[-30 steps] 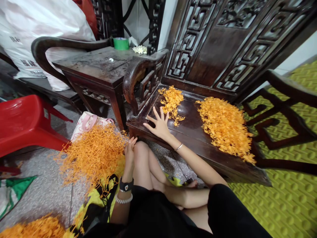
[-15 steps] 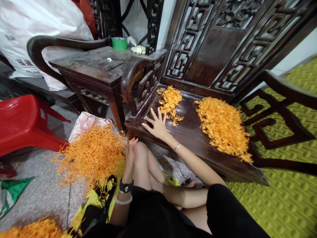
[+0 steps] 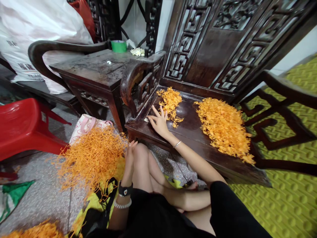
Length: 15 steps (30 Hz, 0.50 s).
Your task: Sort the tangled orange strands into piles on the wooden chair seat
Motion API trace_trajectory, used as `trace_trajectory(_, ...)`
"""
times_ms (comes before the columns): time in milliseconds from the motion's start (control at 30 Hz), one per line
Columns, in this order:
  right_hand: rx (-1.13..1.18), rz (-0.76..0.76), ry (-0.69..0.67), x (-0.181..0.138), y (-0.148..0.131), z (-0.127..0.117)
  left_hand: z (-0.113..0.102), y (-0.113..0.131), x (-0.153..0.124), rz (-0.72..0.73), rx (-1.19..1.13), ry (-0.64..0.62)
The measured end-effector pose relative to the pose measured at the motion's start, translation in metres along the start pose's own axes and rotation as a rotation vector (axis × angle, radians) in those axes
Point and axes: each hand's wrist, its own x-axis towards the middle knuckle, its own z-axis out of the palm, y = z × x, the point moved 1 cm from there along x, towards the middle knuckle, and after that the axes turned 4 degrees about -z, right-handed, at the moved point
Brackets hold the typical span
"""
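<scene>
My right hand is over the front left of the dark wooden chair seat. Its thumb and forefinger come together at a small pale piece near the seat's edge, while the other fingers stay spread. Just beyond it lies a small heap of orange flower-like pieces. A larger heap of the same pieces covers the right of the seat. My left hand rests by my knee, fingers curled together; what they hold is hidden. Beside it is a tangled pile of thin orange strands.
A dark side table bears a green tape roll. A red plastic stool stands left, near a white and pink bag. White sacks are behind. More orange pieces lie at lower left.
My right hand has gone from spread fingers to a thumb-and-forefinger pinch at the seat's left edge, where a pale piece now shows. My left hand stays by the knee, little changed.
</scene>
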Motion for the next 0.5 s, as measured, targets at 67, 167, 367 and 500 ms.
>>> trace_trajectory(67, 0.004, -0.032, 0.016, 0.006, 0.002, 0.002, -0.004, 0.002, 0.002, 0.010, 0.006, 0.010)
trace_trajectory(167, 0.026, -0.054, 0.026, 0.012, 0.005, 0.006, -0.008, 0.005, 0.003, 0.028, 0.010, 0.020)
trace_trajectory(367, 0.061, -0.074, 0.078, 0.019, 0.006, 0.010, -0.010, 0.003, 0.005, 0.038, 0.017, 0.027)
trace_trajectory(500, 0.086, -0.065, 0.074, 0.020, 0.004, 0.007, -0.008, -0.002, 0.007, 0.033, 0.018, 0.019)
